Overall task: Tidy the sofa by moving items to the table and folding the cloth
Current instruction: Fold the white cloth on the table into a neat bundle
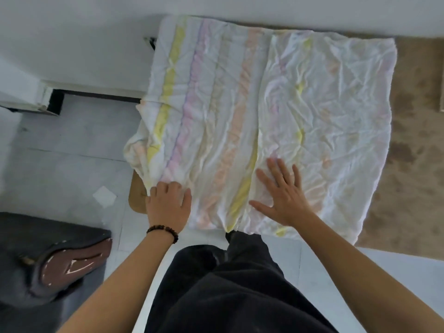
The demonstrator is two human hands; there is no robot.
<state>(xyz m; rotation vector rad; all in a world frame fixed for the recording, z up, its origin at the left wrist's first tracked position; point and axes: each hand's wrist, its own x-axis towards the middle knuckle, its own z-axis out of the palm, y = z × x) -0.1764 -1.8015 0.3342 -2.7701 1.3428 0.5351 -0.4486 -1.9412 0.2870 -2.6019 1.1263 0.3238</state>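
A white cloth (252, 111) with pale yellow, pink and orange stripes lies spread over the brown sofa seat (413, 145), its right part folded over the middle. My left hand (167, 203), with a bead bracelet on the wrist, grips the cloth's near left edge where it hangs over the sofa's end. My right hand (281, 191) lies flat, fingers spread, pressing on the folded layer near the front edge.
A light tiled floor (60, 152) lies to the left with a small white paper scrap (104, 196). A dark grey mat with a brown slipper (72, 263) sits at lower left. White walls run along the top. My dark trousers (235, 284) fill the bottom centre.
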